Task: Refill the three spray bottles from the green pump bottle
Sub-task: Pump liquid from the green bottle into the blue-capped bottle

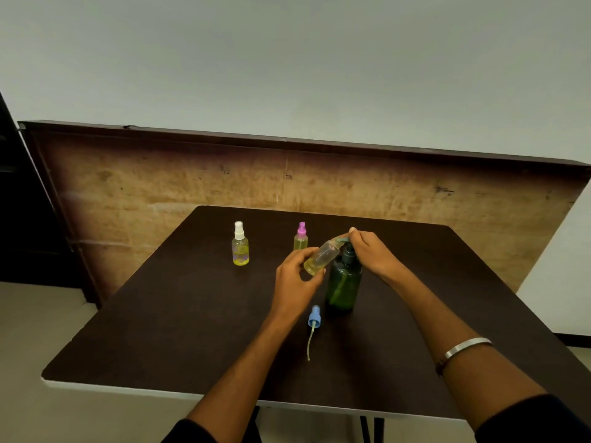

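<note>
My left hand [295, 276] grips an uncapped clear spray bottle [321, 256], tilted with its mouth up against the nozzle of the green pump bottle [343, 282]. A little yellow liquid lies in its lower end. My right hand [371, 251] grips the pump head on top of the green bottle, which stands upright mid-table. The blue spray cap [314, 318] with its dip tube lies on the table in front of the green bottle. A white-capped spray bottle [240, 246] and a pink-capped spray bottle [301, 237] stand upright further back, both holding yellow liquid.
The dark square table [160, 314] has a pale front edge. Behind it leans a brown wooden board [160, 180] against a pale wall. A metal bangle [463, 346] sits on my right forearm.
</note>
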